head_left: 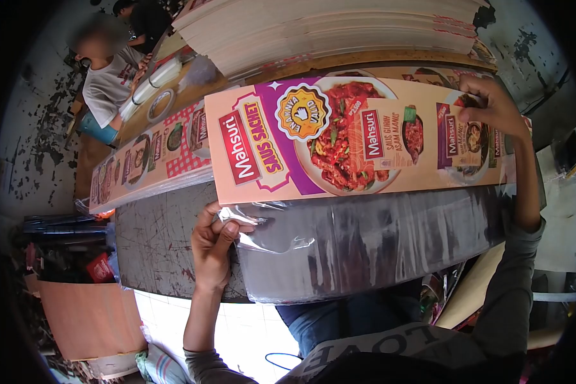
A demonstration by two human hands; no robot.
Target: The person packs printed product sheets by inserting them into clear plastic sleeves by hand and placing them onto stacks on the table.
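Note:
A long printed cardboard sheet (355, 144) with "Mahsuri Saus Sachet" and food pictures lies across the table in front of me. Below its near edge spreads a clear plastic sleeve (371, 240), shiny and wrinkled at its left corner. My left hand (214, 246) is closed, pinching the plastic at that corner between thumb and fingers, just under the sheet. At the far right end, my right hand (493, 109) grips the sheet's upper edge, thumb on the printed face. How far the sheet sits inside the plastic, I cannot tell.
Printed sheets (150, 157) in plastic are piled at left on the scratched dark table (157, 240). A tall stack of boards (326, 32) stands behind. A tape roll (161, 104) lies farther back, near a person in a white shirt (109, 83). Another person in black stands beyond.

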